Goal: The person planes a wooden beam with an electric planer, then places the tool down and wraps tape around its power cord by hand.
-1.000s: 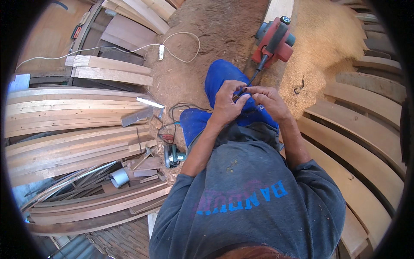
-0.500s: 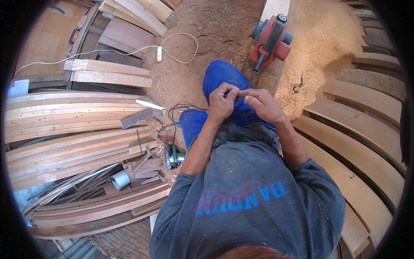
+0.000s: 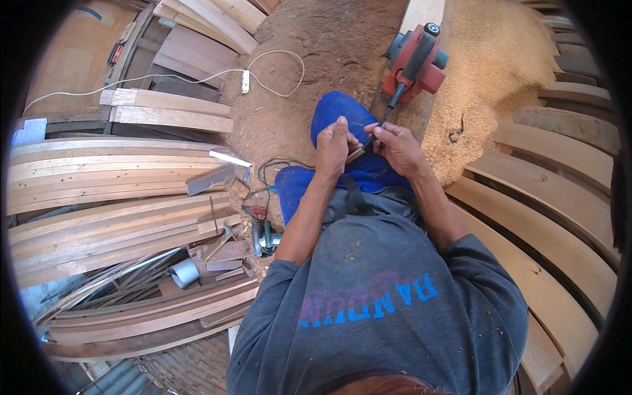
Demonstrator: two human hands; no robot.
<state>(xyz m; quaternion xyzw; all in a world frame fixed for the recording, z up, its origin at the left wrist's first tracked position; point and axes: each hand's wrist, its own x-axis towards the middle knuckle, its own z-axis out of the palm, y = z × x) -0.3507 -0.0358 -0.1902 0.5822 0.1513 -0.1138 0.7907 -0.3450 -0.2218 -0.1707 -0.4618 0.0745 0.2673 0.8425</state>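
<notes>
My right hand [image 3: 399, 149] pinches the black power cord [image 3: 376, 134] of a red electric hand planer [image 3: 415, 62], a little below where the cord leaves the tool. My left hand [image 3: 334, 146] is closed beside it, thumb pointing up. Its curled fingers hold a thin tan length [image 3: 355, 156] that continues from the cord; whether this is bared wire or a wrapping I cannot tell. Both hands are over my blue trousers [image 3: 289, 187]. The planer rests on a long board [image 3: 421, 16] ahead of me, slightly right.
Wood shavings [image 3: 490, 72] heap up to the right, beside long planks [image 3: 546, 178]. On the left are stacked boards [image 3: 118, 178], a white extension cord [image 3: 245, 81] and a green-and-grey power tool [image 3: 264, 238]. A white pipe piece [image 3: 185, 273] lies among scrap wood.
My hands have moved apart and slightly down from being pressed together. The cord and its tan length now show between them, and my left thumb has lifted.
</notes>
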